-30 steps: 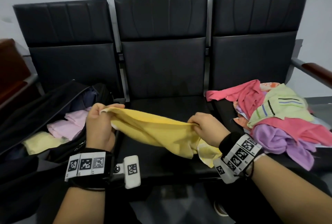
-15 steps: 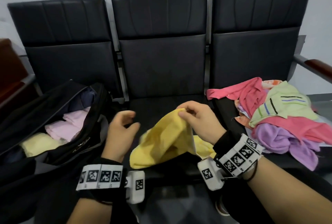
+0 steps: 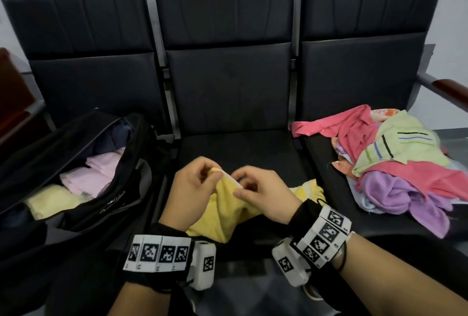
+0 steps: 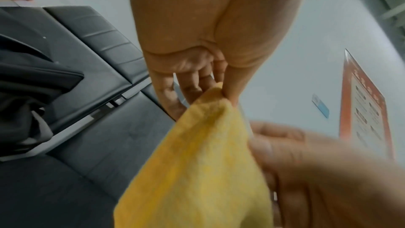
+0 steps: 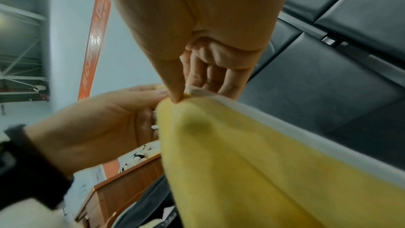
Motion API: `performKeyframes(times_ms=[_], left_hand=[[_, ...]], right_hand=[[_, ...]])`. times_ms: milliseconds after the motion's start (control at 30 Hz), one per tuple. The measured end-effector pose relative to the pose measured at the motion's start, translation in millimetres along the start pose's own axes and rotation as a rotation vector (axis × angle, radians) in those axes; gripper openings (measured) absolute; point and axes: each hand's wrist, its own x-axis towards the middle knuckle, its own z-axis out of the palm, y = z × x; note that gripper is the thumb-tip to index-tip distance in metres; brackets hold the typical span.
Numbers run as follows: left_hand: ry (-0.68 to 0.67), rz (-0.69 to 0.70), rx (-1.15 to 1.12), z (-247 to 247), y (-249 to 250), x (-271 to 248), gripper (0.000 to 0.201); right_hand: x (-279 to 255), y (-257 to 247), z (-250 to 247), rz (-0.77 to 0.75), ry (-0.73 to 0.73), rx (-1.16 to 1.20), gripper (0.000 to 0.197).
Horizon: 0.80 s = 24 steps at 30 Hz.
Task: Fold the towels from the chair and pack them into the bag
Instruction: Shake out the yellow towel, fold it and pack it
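Note:
A yellow towel (image 3: 228, 212) hangs over the front of the middle black seat (image 3: 243, 148). My left hand (image 3: 195, 189) pinches its top corner between thumb and fingers, and my right hand (image 3: 255, 189) pinches the same white-trimmed edge just beside it. The left wrist view shows the yellow towel (image 4: 203, 171) pinched at the left hand (image 4: 221, 91). In the right wrist view the right hand (image 5: 181, 96) grips the yellow towel (image 5: 252, 162) at its trim. An open black bag (image 3: 83, 163) on the left seat holds folded pink and pale yellow towels.
A heap of unfolded towels (image 3: 395, 163), pink, purple and pale green, lies on the right seat. A wooden-topped armrest (image 3: 453, 90) juts out at the far right. A brown wooden piece of furniture (image 3: 12, 103) stands at the left edge.
A second ago both hands held the yellow towel stretched wide. The left hand let go, then came back, and now both hands pinch the same top edge close together.

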Motion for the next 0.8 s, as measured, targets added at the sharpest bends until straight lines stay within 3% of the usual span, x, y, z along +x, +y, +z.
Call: performKeyframes(times_ms=[167, 300, 400, 467, 533, 633, 800], left_hand=[[0.379, -0.081, -0.209, -43, -7, 13, 0.015], [0.648, -0.107, -0.247, -82, -11, 21, 0.006], [0.817, -0.142, -0.179, -100, -19, 24, 0.008], [0.853, -0.218, -0.153, -104, -30, 24, 0.013], [0.805, -0.308, -0.148, -98, -39, 23, 0.017], [0.649, -0.376, -0.197, -70, -44, 20, 0.024], [0.11, -0.266, -0.131, -12, -18, 10, 0.037]], right_hand=[[-18, 41, -14, 0.106, -0.097, -0.139, 0.002], [-30, 69, -32, 0.145, -0.117, -0.33, 0.012], [-27, 81, -55, 0.22, 0.089, -0.374, 0.011], [-21, 82, -70, 0.256, 0.252, -0.335, 0.016], [-14, 76, -74, 0.258, 0.316, -0.28, 0.019], [-5, 57, -64, 0.202, 0.264, -0.17, 0.02], [2, 17, -42, 0.08, 0.076, -0.056, 0.021]])
